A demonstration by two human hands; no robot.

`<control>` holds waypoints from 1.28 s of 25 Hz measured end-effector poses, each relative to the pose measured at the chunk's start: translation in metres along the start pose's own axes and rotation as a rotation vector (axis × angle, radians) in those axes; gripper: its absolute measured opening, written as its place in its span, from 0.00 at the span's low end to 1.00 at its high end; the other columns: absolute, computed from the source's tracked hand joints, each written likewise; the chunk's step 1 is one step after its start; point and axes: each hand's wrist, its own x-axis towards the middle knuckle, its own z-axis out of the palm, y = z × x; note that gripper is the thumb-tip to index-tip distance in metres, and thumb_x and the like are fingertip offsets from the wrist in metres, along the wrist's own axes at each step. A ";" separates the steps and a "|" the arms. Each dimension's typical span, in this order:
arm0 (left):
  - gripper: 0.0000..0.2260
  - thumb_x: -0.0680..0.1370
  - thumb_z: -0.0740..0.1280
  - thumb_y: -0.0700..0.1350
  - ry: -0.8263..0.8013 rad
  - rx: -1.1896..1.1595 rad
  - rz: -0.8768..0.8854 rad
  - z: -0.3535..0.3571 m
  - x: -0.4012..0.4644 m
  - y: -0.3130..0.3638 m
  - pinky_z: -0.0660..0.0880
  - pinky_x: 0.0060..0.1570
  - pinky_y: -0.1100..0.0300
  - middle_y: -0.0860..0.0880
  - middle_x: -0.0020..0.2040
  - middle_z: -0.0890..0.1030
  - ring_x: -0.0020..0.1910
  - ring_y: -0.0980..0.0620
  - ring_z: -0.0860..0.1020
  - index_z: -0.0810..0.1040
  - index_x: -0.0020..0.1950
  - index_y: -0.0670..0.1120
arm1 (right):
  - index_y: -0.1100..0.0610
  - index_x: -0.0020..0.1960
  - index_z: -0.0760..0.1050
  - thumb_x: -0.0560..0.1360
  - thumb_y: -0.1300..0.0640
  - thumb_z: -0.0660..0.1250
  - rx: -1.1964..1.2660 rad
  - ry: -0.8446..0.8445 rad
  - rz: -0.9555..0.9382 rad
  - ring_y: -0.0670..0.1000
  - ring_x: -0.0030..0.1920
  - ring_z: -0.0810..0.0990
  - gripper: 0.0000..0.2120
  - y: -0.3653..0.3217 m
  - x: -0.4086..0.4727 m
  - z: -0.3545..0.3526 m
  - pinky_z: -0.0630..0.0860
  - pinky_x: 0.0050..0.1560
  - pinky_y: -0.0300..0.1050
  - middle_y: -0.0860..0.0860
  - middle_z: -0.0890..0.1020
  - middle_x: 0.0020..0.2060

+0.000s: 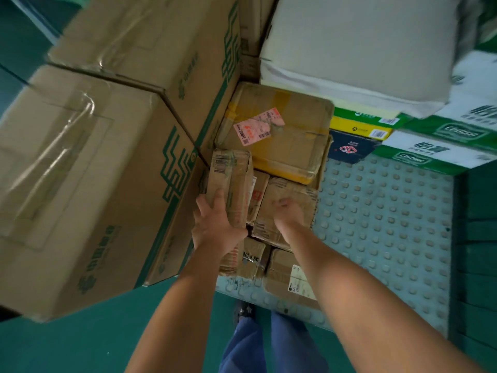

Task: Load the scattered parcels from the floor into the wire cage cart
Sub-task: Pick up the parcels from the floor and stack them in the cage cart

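I look straight down at the cart's grey studded floor (pixel 387 216), where several brown parcels lie packed in the left corner. My left hand (pixel 215 224) grips the near end of a narrow taped cardboard parcel (pixel 232 179) that stands on the pile, fingers curled over its top. My right hand (pixel 289 214) is blurred and rests on the squat brown parcel (pixel 287 195) beside it. A wider parcel with a pink label (pixel 277 133) sits behind them. Two more small parcels (pixel 285 275) lie under my forearms.
Two big cardboard cartons with green print (pixel 88 168) stand at the left, against the pile. Green-and-white boxes (pixel 441 146), a yellow and a dark blue box (pixel 352 146) and a large white padded bale (pixel 357 49) fill the far right. Green floor (pixel 94 343) lies below.
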 end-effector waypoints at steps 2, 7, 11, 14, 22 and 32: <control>0.53 0.66 0.77 0.54 -0.016 -0.073 0.010 -0.007 -0.015 0.002 0.71 0.61 0.44 0.47 0.72 0.51 0.71 0.42 0.61 0.41 0.77 0.57 | 0.62 0.56 0.78 0.81 0.49 0.57 0.104 -0.102 -0.023 0.59 0.49 0.80 0.18 -0.008 -0.031 -0.006 0.76 0.59 0.59 0.60 0.81 0.48; 0.62 0.61 0.80 0.56 -0.085 -0.258 0.078 -0.020 -0.051 0.003 0.62 0.69 0.38 0.48 0.77 0.49 0.76 0.42 0.55 0.34 0.76 0.59 | 0.54 0.57 0.74 0.81 0.38 0.49 0.320 -0.336 0.059 0.49 0.43 0.80 0.24 -0.018 -0.103 -0.043 0.75 0.36 0.41 0.50 0.79 0.44; 0.57 0.65 0.79 0.56 -0.218 -0.529 0.080 -0.028 -0.076 0.011 0.65 0.69 0.43 0.49 0.77 0.59 0.74 0.44 0.61 0.38 0.78 0.54 | 0.47 0.75 0.62 0.75 0.28 0.46 0.420 -0.384 0.003 0.56 0.66 0.72 0.36 -0.003 -0.129 -0.064 0.70 0.65 0.56 0.52 0.71 0.68; 0.25 0.81 0.59 0.56 -0.425 -0.908 -0.069 -0.037 -0.099 0.028 0.69 0.60 0.49 0.47 0.71 0.71 0.63 0.48 0.71 0.61 0.75 0.47 | 0.43 0.78 0.53 0.59 0.17 0.56 0.408 -0.324 -0.038 0.58 0.75 0.59 0.54 0.012 -0.133 -0.070 0.56 0.72 0.66 0.52 0.59 0.76; 0.07 0.85 0.49 0.44 -0.548 -0.851 -0.015 -0.019 -0.116 0.045 0.75 0.59 0.44 0.40 0.55 0.80 0.57 0.42 0.78 0.66 0.57 0.48 | 0.55 0.75 0.58 0.60 0.38 0.74 0.516 0.155 0.026 0.57 0.66 0.70 0.51 0.062 -0.133 -0.087 0.69 0.66 0.55 0.53 0.70 0.68; 0.13 0.83 0.53 0.44 -0.514 -0.364 0.028 0.046 -0.086 0.111 0.74 0.62 0.48 0.43 0.57 0.78 0.56 0.45 0.77 0.74 0.59 0.43 | 0.56 0.69 0.69 0.81 0.44 0.51 0.675 0.135 0.135 0.56 0.56 0.78 0.24 0.090 -0.090 -0.159 0.76 0.52 0.49 0.56 0.78 0.61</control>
